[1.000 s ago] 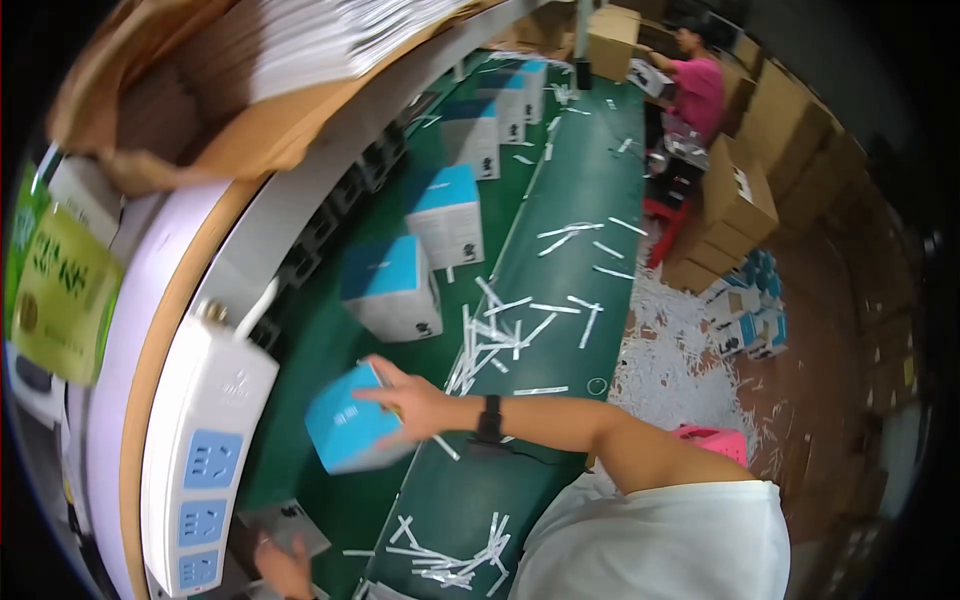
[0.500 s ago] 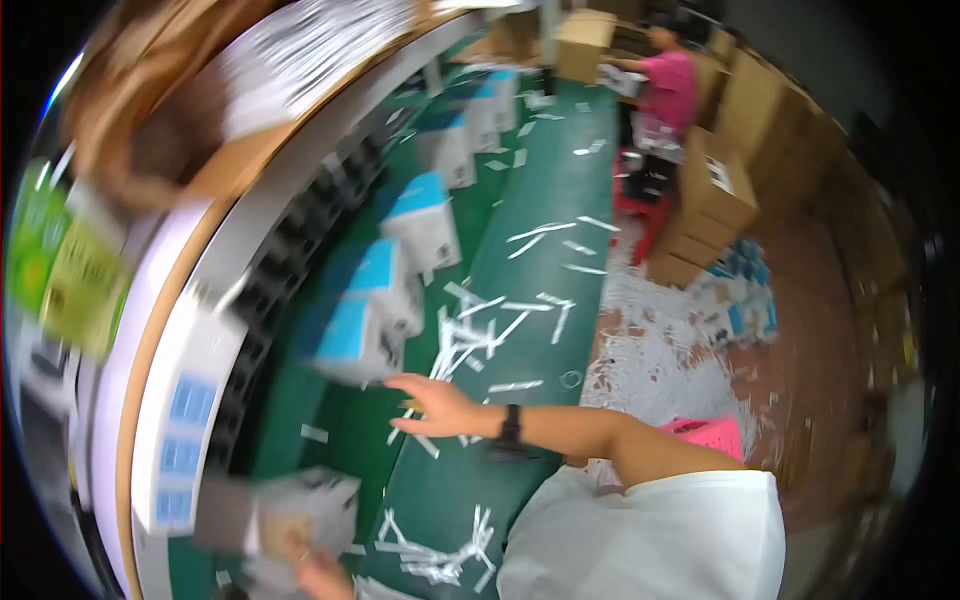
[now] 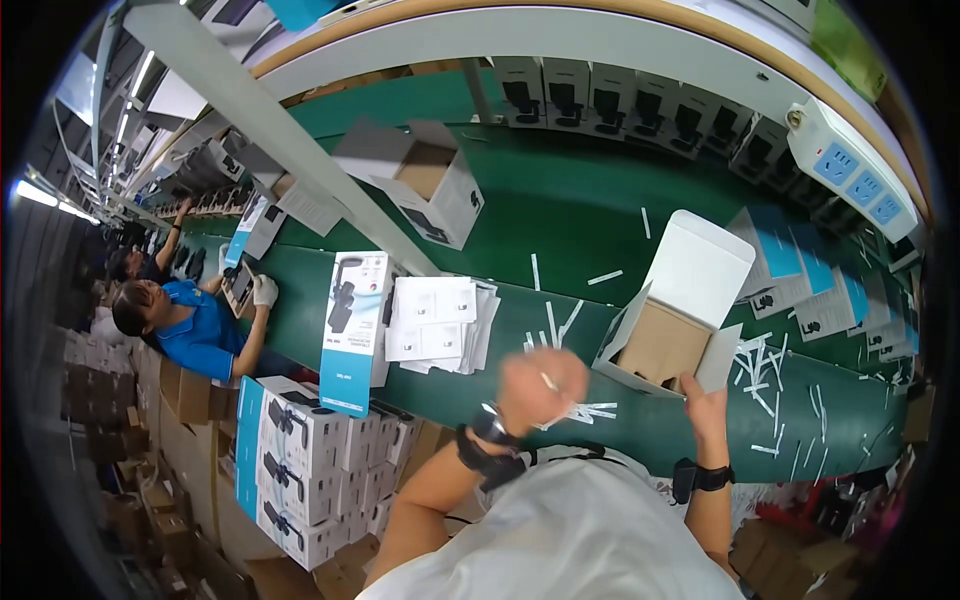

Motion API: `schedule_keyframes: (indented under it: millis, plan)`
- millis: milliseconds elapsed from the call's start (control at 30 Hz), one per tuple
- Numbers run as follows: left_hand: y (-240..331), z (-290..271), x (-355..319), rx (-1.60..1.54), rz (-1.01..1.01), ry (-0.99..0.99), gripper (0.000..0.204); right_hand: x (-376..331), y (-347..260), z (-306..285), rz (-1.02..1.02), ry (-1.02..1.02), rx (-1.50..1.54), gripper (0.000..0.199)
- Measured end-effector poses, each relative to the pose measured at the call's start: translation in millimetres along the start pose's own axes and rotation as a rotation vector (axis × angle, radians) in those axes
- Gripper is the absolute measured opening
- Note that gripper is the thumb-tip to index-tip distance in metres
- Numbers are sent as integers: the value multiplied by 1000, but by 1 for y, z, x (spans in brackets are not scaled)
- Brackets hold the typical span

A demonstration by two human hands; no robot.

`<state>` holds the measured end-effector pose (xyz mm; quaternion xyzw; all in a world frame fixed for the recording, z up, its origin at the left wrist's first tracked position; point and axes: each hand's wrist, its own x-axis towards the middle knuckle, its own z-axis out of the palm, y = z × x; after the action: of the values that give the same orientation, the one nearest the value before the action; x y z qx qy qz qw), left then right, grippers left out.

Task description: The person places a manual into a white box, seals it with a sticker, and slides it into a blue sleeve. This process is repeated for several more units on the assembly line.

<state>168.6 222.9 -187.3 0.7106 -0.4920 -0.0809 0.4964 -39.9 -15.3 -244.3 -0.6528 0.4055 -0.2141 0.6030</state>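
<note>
Right of the frame's centre, an open white box [image 3: 624,338] sits on the green bench [image 3: 580,210], lid [image 3: 703,258] raised and brown cardboard showing inside; the right hand [image 3: 706,405] touches its near edge, fingers partly bent, though whether they pinch it I cannot tell; the left hand [image 3: 543,385], blurred near the middle of the frame, is curled, and I cannot tell whether it holds anything; left of centre, paper sheets [image 3: 432,320] lie beside a white-and-blue carton [image 3: 350,320].
</note>
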Motion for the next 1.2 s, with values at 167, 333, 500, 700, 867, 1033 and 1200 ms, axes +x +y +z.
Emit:
schedule_keyframes:
  millis: [167,333,500,700,867,1033,1200]
  plan:
    - [-155,-30,-28,1088,-670,85,90,1,8,5,-7,29,5,26]
    - [-202,-31,-47,822,-572,274,54,-2,19,-3,-164,-113,32,47]
    - [-178,-47,-16,747,-710,188,28,-21,-3,-56,72,-236,-120,53]
    - [-202,-82,-29,792,-673,181,31,-29,-5,-57,160,-123,51,41]
    - [-99,-80,26,545,-91,687,15,-35,9,-59,80,-23,-126,35]
    - [73,-49,37,412,241,841,7,-31,9,-59,77,-85,-187,34]
    - [67,7,57,450,377,402,41,-27,-1,-41,-90,-105,-300,34]
